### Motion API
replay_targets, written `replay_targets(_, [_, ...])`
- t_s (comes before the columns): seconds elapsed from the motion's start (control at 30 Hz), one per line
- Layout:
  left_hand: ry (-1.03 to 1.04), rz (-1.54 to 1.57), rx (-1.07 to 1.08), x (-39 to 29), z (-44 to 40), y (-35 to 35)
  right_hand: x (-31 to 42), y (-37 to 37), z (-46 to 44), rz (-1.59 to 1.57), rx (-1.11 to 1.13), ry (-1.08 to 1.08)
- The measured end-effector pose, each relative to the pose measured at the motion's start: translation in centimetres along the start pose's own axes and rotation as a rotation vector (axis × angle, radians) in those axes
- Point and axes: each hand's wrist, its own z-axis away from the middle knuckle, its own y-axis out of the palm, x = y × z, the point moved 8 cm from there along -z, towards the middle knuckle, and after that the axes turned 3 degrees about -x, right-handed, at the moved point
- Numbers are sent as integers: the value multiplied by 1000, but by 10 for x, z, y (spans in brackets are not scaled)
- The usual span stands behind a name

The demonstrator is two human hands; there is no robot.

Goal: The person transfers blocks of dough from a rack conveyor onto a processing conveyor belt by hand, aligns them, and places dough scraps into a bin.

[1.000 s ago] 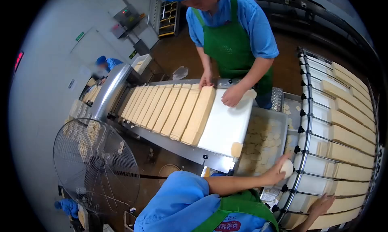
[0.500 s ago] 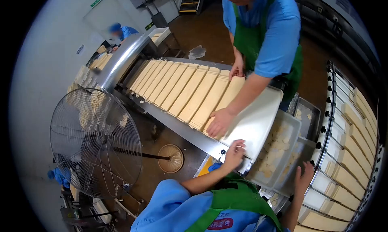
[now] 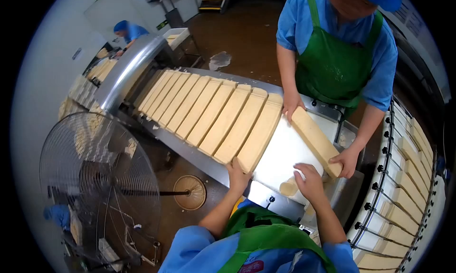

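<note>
Long pale dough slabs (image 3: 216, 121) lie side by side across a conveyor. My left hand (image 3: 239, 177) has its fingers closed around the near end of the last dough slab (image 3: 261, 137). Over the white end of the belt (image 3: 278, 161), my right hand (image 3: 311, 182) is open, fingers apart, holding nothing. Just left of it lies a small rounded dough piece (image 3: 288, 187). Across the belt, a co-worker grips another dough slab (image 3: 314, 141) by both ends, one hand (image 3: 293, 104) at the far end and the other hand (image 3: 346, 161) at the near end.
A large wire fan (image 3: 99, 178) stands at left on a round base (image 3: 190, 192). To the right, a second rack-like conveyor (image 3: 375, 197) carries more slabs. The metal hood (image 3: 130, 68) spans the conveyor's far end. Another person (image 3: 129, 31) works behind it.
The co-worker has turned a slab off the row toward the right. My left hand has come to the last slab's end, and my right hand has moved in over the belt. The view has shifted.
</note>
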Motion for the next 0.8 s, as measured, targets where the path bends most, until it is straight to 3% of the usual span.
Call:
replay_targets(0.17, [36, 46, 87, -13, -9, 12, -33, 89, -71, 387, 82, -58])
replay_targets(0.27, [55, -63, 188, -23, -15, 8, -55, 130, -123, 596, 144, 77])
replay_targets(0.4, [144, -244, 268, -22, -20, 16, -79, 154, -196, 590, 142, 244])
replay_targets(0.5, [270, -371, 251, -24, -20, 17, -95, 155, -234, 662, 49, 311])
replay_targets(0.6, [373, -411, 202, -30, -21, 18, -107, 160, -248, 595, 189, 449])
replay_targets(0.8, [172, -372, 502, -26, -23, 33, -123, 115, -216, 558, 150, 699])
